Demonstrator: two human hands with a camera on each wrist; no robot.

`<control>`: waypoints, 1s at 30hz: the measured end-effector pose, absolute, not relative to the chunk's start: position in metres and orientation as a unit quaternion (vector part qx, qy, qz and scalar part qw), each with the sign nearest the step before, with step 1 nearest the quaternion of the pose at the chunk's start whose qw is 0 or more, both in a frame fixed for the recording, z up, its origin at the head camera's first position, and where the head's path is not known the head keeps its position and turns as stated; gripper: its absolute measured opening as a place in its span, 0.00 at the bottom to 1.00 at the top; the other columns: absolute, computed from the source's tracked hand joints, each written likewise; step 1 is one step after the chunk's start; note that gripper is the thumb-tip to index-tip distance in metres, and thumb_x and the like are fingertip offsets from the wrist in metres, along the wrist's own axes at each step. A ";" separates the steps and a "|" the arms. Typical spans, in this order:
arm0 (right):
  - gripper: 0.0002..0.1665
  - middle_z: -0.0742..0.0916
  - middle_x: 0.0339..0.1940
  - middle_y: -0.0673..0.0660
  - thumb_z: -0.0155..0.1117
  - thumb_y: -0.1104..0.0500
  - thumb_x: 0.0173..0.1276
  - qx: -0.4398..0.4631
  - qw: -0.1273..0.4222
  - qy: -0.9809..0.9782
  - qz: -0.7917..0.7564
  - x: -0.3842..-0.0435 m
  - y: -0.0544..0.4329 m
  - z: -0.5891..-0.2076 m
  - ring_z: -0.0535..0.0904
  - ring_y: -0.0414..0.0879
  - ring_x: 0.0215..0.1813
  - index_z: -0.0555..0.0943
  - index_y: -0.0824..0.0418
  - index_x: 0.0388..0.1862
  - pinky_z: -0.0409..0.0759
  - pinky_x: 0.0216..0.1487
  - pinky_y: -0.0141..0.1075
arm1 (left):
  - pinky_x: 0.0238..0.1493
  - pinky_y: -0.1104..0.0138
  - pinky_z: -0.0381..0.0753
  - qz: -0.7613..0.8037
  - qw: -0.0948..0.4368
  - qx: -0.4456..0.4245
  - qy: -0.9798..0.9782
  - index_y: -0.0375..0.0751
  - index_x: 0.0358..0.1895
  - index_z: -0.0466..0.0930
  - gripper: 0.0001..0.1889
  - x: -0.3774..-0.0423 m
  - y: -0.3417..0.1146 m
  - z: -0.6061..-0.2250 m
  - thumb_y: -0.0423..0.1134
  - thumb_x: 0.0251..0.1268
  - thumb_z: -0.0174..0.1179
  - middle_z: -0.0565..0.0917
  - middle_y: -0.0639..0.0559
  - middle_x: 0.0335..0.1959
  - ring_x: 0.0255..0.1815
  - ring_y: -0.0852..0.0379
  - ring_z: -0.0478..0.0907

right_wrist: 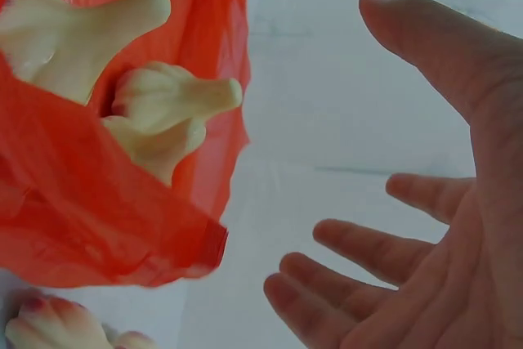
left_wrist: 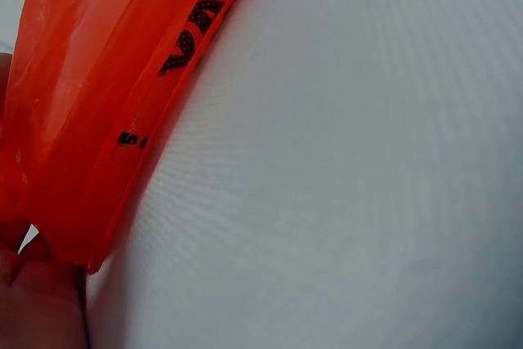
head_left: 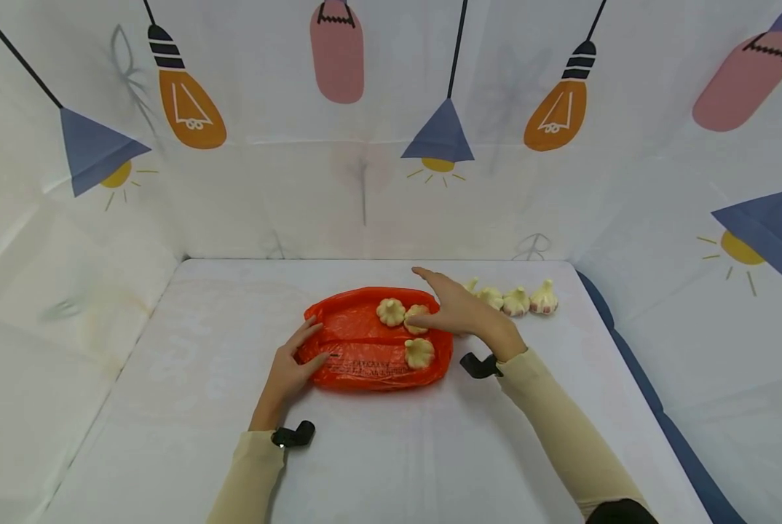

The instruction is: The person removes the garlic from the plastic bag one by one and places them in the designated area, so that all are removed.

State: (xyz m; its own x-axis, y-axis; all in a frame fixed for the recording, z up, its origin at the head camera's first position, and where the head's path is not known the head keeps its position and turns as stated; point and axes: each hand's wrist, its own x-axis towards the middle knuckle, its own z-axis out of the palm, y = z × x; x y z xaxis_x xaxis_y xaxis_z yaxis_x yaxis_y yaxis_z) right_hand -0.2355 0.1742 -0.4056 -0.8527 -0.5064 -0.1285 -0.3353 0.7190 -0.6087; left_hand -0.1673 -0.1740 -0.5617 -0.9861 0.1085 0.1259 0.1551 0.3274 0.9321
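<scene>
A red plastic bag [head_left: 358, 331] with dark print lies spread open on the white table, its edge raised around it. Three garlic bulbs sit in its right half, one of them the front garlic bulb [head_left: 419, 353]. My left hand [head_left: 289, 375] holds the bag's left edge between thumb and fingers; the left wrist view shows the printed bag side [left_wrist: 90, 104] beside the thumb. Over the bag's right end, my right hand [head_left: 463, 306] has its fingers spread and nothing in them. In the right wrist view, its fingers [right_wrist: 359, 239] are apart from the bagged garlic [right_wrist: 155, 100].
Behind and right of my right hand, several more garlic bulbs [head_left: 517, 301] stand in a row on the white table [head_left: 234, 320], partly hidden by the hand. A white curtain [head_left: 378, 196] printed with lamps and bulbs hangs along the table's back and sides.
</scene>
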 end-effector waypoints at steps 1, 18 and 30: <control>0.59 0.65 0.83 0.56 0.71 0.35 0.64 -0.233 0.151 0.915 -0.294 -0.238 0.171 -0.406 0.61 0.57 0.82 0.53 0.49 0.85 0.66 0.78 0.58 | 0.82 0.41 0.52 -0.574 0.020 -0.080 -0.814 0.41 0.74 0.72 0.32 -0.167 -0.174 -0.562 0.41 0.67 0.69 0.63 0.49 0.82 0.85 0.44 0.53; 0.52 0.76 0.74 0.63 0.72 0.44 0.67 -0.278 0.230 0.887 -0.289 -0.257 0.134 -0.425 0.76 0.56 0.70 0.58 0.54 0.83 0.76 0.70 0.54 | 0.81 0.39 0.53 -0.570 0.009 -0.070 -0.819 0.43 0.74 0.72 0.32 -0.166 -0.172 -0.559 0.42 0.68 0.69 0.62 0.49 0.82 0.85 0.41 0.52; 0.50 0.82 0.66 0.59 0.72 0.46 0.66 -0.312 0.218 0.876 -0.295 -0.255 0.106 -0.434 0.80 0.49 0.63 0.61 0.56 0.81 0.80 0.65 0.46 | 0.81 0.38 0.53 -0.567 0.013 -0.075 -0.820 0.43 0.74 0.72 0.32 -0.166 -0.172 -0.560 0.41 0.68 0.69 0.62 0.49 0.82 0.85 0.41 0.52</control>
